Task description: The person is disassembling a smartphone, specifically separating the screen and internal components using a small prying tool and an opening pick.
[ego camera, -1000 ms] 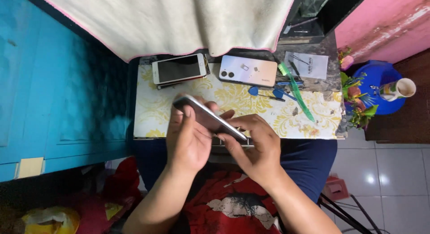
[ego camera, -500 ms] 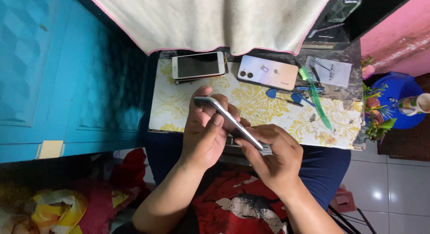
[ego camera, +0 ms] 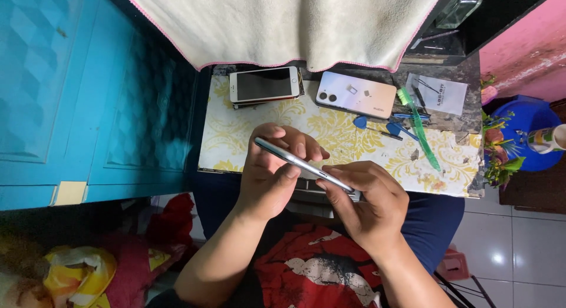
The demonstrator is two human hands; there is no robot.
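Both hands hold a slim silver phone (ego camera: 300, 164) edge-up over the front of a small table with a yellow floral cover (ego camera: 348, 137). My left hand (ego camera: 272, 175) wraps the phone's left half, thumb on its near edge. My right hand (ego camera: 365, 199) grips the right end, fingers curled along the edge. On the table behind lie a white-framed phone (ego camera: 263, 84) face up on another device and a pale phone (ego camera: 355, 94) face down with tiny parts on its back.
Blue picks (ego camera: 396, 130), a green toothbrush-like tool (ego camera: 418, 128) and a white paper card (ego camera: 439, 94) lie at the table's right. A cream towel (ego camera: 295, 22) hangs behind. A blue cabinet (ego camera: 88, 89) stands left; a blue pot with flowers (ego camera: 519, 137) stands right.
The view has shifted slightly, so the table sits a little further right and lower. Both hands keep holding the phone edge-up, with only small finger shifts along its edge.
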